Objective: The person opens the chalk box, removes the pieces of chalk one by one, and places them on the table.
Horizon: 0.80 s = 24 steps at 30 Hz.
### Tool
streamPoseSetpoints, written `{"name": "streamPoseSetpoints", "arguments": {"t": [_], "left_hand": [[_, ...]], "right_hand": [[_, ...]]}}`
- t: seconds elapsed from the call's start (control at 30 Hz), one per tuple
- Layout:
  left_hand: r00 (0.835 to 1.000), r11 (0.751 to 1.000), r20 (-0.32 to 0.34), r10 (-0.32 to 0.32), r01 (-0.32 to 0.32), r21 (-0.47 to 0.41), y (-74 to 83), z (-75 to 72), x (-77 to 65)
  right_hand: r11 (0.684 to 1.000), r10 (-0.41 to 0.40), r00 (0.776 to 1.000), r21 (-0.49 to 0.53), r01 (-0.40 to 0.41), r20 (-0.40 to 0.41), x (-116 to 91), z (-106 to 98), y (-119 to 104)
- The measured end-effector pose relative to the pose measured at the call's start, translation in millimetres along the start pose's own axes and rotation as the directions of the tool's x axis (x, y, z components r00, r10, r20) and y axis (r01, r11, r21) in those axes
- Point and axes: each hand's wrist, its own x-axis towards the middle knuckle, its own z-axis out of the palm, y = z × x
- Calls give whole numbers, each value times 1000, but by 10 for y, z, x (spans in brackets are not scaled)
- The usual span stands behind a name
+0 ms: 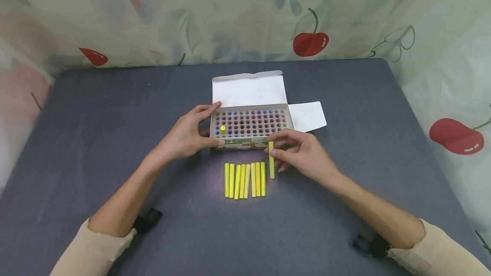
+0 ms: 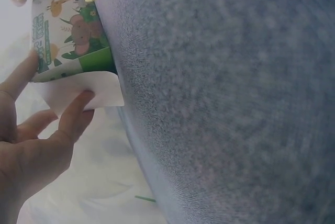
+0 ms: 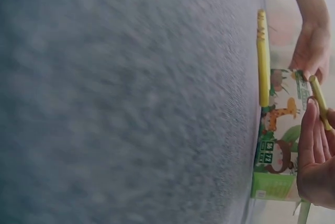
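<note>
An opened cardboard chalk box (image 1: 253,143) with a grid of round holes lies on the table. One yellow chalk stick (image 1: 223,130) stands in a hole near its front left. My left hand (image 1: 188,133) holds the box's left end, thumb at the front corner and index finger at the back; the left wrist view shows fingers on the white side flap (image 2: 78,90). Between thumb and fingers, my right hand (image 1: 301,152) pinches another yellow chalk stick (image 1: 271,161) at the box's front right. Several yellow chalk sticks (image 1: 242,181) lie in a row before the box.
The box's white lid (image 1: 249,90) is folded back, and a side flap (image 1: 307,116) sticks out to the right. Dark grey cloth covers the table (image 1: 134,97). A curtain (image 1: 238,16) with cherry and flower prints hangs behind it and at the sides.
</note>
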Motion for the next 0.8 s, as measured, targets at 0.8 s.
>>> {"name": "streamPoseSetpoints", "arguments": {"t": [0.8], "left_hand": [[1000,1000,3,-11,11,-4,16,-5,-17]], "right_hand": [[971,227,972,61,-230,60,-26,22,315]]}}
